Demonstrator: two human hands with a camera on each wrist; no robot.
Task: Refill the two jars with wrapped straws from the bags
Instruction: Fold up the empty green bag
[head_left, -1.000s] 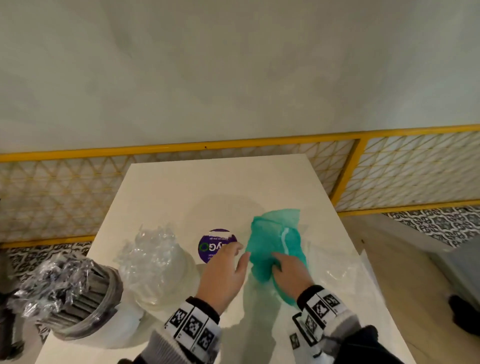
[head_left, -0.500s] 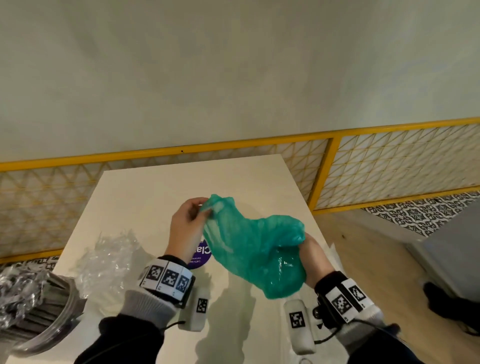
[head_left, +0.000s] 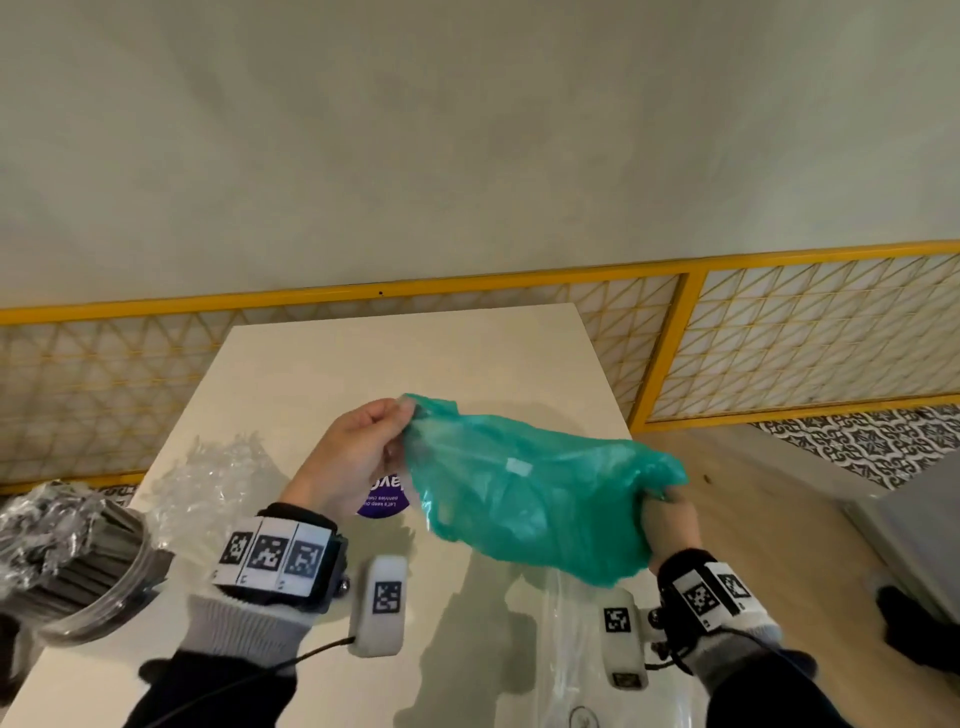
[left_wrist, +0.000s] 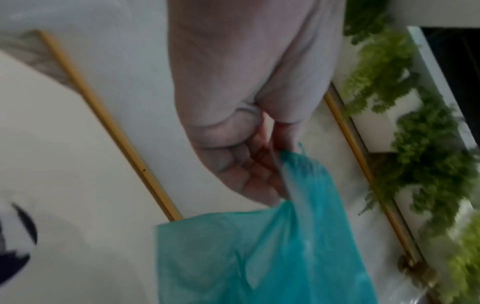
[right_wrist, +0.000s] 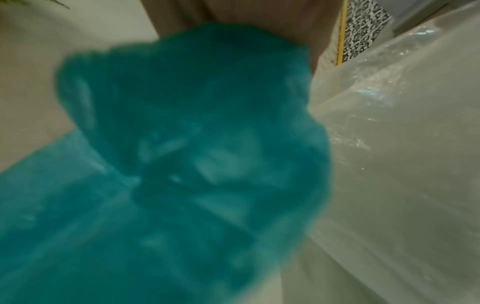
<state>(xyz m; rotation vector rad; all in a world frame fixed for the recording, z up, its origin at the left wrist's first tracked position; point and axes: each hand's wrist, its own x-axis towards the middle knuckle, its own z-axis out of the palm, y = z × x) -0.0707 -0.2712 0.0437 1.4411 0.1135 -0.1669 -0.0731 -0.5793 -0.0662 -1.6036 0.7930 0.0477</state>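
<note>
The green bag (head_left: 535, 499) hangs stretched in the air above the tabletop (head_left: 405, 358), slung between both hands, thin and crumpled, sagging low in the middle. Whether any wrapped straws are inside it cannot be told; it looks limp and light, and only a small pale patch shows on its skin.

The step in hand seems to be finding and spreading the bag's mouth. To do it well, I would keep the two grips on opposite edges of the film, draw them apart gently rather than tug — film this thin will likely stretch or tear — and turn the opening up before carrying it toward a jar.

The left hand (head_left: 358, 457) pinches one corner of the bag between thumb and curled fingertips; the left wrist view shows the film gathered into that pinch and falling away below it. The right hand (head_left: 670, 525) has its fingers closed round a bunched fistful of the other end — its wrist view is filled with blurred green, so the exact finger lie cannot be read.

Outward: a jar (head_left: 78, 561) packed with dark straws under crinkled film stands at the tabletop's left edge, crumpled clear plastic (head_left: 208, 478) lies beside it, a purple round sticker (head_left: 384, 493) sits under the hands, and a clear bag (head_left: 576, 649) lies flat at the near right
</note>
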